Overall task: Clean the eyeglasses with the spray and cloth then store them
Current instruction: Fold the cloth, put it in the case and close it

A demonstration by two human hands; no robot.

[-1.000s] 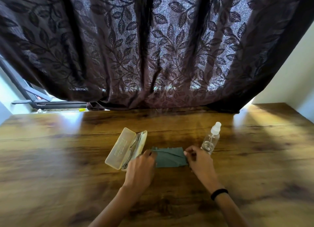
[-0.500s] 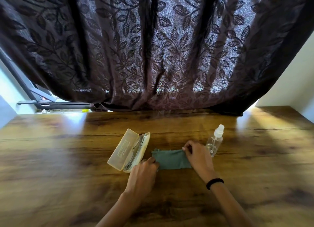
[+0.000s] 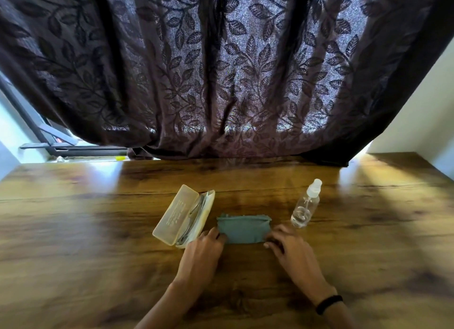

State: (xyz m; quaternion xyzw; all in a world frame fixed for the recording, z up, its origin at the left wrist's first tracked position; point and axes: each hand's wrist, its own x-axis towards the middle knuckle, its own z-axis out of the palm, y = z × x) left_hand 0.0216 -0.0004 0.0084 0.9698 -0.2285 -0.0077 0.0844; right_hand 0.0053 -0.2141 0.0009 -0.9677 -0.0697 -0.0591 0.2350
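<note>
From where I stand, the cloth (image 3: pixel 244 229) lies as a tidy folded rectangle in the middle of the counter (image 3: pixel 98 242), and both hands have slid back to its near side. A second ago they were out at its two ends, and half a second ago the right hand (image 3: pixel 291 246) was up at the far right corner. Now it sits at the near right corner and the left hand (image 3: pixel 202 247) at the near left one. On both, the fingers are bent down onto the fabric's corners; whether they pinch it or only press it flat I cannot tell. The eyeglasses (image 3: pixel 196 212) lie in the open case (image 3: pixel 175 213), which sits at the cloth's 9 to 10 o'clock, its near end just beside the left hand and its lid thrown back to the left. The spray bottle (image 3: pixel 305 205) stands upright at 2 o'clock, near the right hand but apart from it. To my eye the cleaning is over and the storing is under way: cloth folded, case not yet shut. There is generous room, with wood running wide toward 3 and 9 o'clock and toward the person at 6, while at 12 the dark curtain (image 3: pixel 221 82) hangs down to the counter's back edge. The tight spots are the case lid by the left knuckles and the light bottle, which a careless sweep could tip.
</note>
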